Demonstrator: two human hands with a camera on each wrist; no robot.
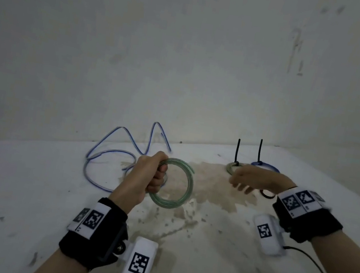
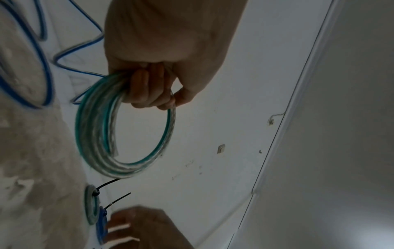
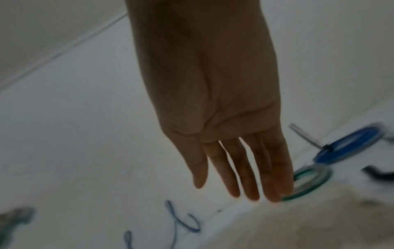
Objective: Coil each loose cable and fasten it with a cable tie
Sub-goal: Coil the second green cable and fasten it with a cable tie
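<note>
The green cable coil [image 1: 172,184] is held above the table in the left hand [image 1: 150,174], whose fingers [image 2: 140,87] are curled tightly round one side of the stacked loops; the rest of the ring hangs free below the fist in the left wrist view. The right hand [image 1: 252,180] is held flat and relaxed over the table, fingers [image 3: 245,171] straight and slightly spread, with nothing grasped in it. Its fingertips are seen just in front of a small green coil [image 3: 312,182] lying on the surface; whether they touch it cannot be told.

The table [image 1: 23,181] is white, scuffed and marked with a large brownish stain [image 1: 220,188] at its middle. A loose blue cable [image 1: 109,153] is sprawled in open bends at the far left, partly rising against the wall. At the far right the small green coil and a blue coil [image 1: 266,167] lie side by side, each fastened with a black cable tie [image 1: 259,152] whose tail stands upright. A pale, blotched wall [image 1: 188,54] closes the scene behind the table.

A dark looped object [image 1: 267,194] is largely hidden behind the right hand and cannot be identified. The right wrist view is blurred, and the blue coil is partly covered by the right hand in the head view.
</note>
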